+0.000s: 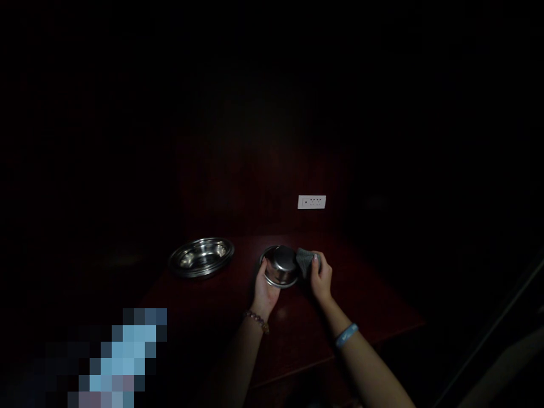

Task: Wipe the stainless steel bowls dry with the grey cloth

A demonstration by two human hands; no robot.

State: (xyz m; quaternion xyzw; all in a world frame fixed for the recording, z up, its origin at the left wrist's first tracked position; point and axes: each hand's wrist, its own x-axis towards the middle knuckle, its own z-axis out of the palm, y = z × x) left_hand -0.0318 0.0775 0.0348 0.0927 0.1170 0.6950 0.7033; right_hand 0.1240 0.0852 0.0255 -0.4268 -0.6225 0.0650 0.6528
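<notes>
A shiny metal bowl [284,265] is tilted, its rounded underside facing up and towards me, above the dark red table. My left hand [266,288] grips its rim from the left and below, with the thumb lying along the side. At the bowl's right side, my right hand [321,275] pinches a grey cloth [304,260]. The cloth is close against the bowl; whether it touches cannot be made out. Farther left on the table stands a wide metal dish [203,272] with its hollow side up, apparently more than one rim stacked together.
The dark red table [297,340] ends at a front edge near my forearms. Behind it rises a dark wall with a white power socket [311,202]. A pixelated bluish patch [127,345] covers the lower left. Most of the surroundings are too dark to see.
</notes>
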